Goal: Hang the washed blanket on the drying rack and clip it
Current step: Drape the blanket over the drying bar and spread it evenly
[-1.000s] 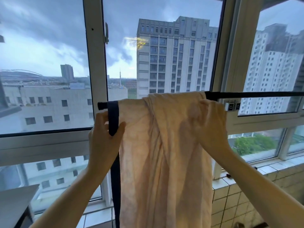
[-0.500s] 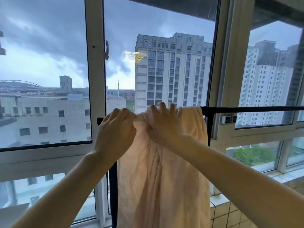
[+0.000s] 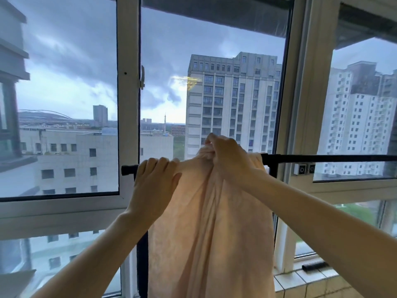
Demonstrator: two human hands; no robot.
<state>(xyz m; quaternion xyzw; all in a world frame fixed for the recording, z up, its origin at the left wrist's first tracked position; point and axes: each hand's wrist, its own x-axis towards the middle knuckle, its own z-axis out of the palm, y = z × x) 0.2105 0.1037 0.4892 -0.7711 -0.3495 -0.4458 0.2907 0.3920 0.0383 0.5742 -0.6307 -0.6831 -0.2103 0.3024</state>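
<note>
Left hand grips the rack at nine o'clock of the blanket; right hand clutches its bunched top, best spread toward three o'clock.

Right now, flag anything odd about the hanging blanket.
The blanket is bunched narrow on the rack bar, not spread out. The right hand grips a wad raised above the bar; the left hand grips the bar beside it.

Two slender forearms show, bare up to the wrists. The left hand and right hand are bare as well.
</note>
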